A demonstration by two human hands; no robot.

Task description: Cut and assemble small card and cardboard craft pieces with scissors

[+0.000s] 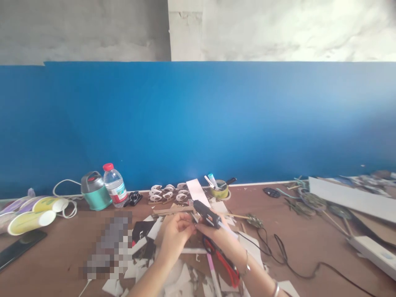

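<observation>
My right hand [218,239] is wrapped around a black hot glue gun [206,214], with a pale glue stick [228,229] poking out of its rear end. The gun's nose points up and to the left. Close beside it, my left hand [175,233] is pinched, thumb and fingers together, near the right fingertips. Whatever lies between those fingers is too small and covered to make out. Under my right forearm are scissors with red-orange handles [228,270] and a white-and-pink pen [213,272]. White paper scraps [176,276] spread below both hands.
Several white cut shapes [156,194], a tape roll holding pens [219,190] and a white strip [197,192] line the back. Left are a bottle [115,185], a teal container [95,199], paper cups [32,222] and a phone [21,247]. A black cable [287,264] runs right.
</observation>
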